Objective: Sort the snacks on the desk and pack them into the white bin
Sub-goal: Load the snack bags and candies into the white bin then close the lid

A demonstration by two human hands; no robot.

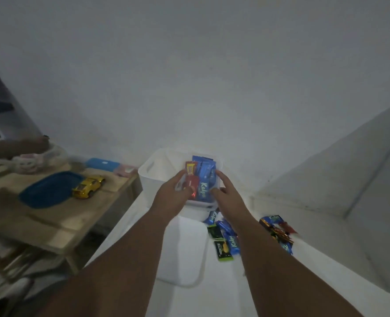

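The white bin (151,173) stands at the far end of the white desk, with red and blue snack packs upright inside it. My left hand (172,194) reaches into the bin and grips the red snack packs (190,173). From the right, my right hand (227,194) holds the blue snack packs (203,179), thumb on their front. Loose blue and green-black snacks (221,242) lie on the desk under my right forearm. A second small pile of mixed snacks (277,229) sits further right.
A white lid or tray (182,250) lies on the desk in front of the bin. On the wooden table (52,220) at left are a yellow toy car (88,186), a blue lid (49,191) and a blue box (103,164). Another person's hand (32,145) is there.
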